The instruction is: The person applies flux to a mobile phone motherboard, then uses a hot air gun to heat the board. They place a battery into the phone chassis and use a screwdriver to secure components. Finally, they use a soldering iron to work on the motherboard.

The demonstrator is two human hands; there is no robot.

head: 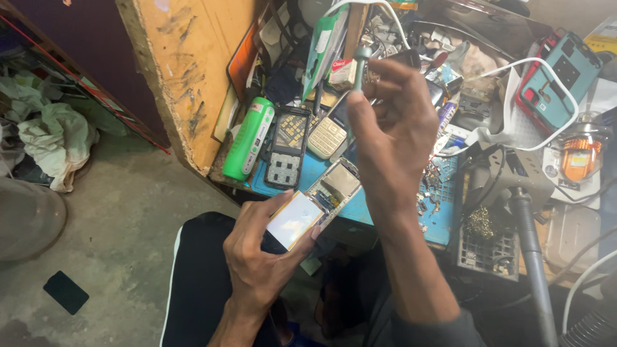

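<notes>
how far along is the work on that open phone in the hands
Done, by the look of it: the phone is already open, its cover off and the circuit board bare at the far end. In hand: the left hand grips the phone by its screen end, while the right hand holds a thin screwdriver raised above it, tip not touching. Left: the phone is still uncovered, and two more keypad phones lie on the blue mat.

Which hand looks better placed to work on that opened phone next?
The right hand, probably: it pinches a slim grey-handled screwdriver above the opened bar-shaped mobile phone. The left hand is occupied, its grip wrapped around the phone to steady it.
</notes>
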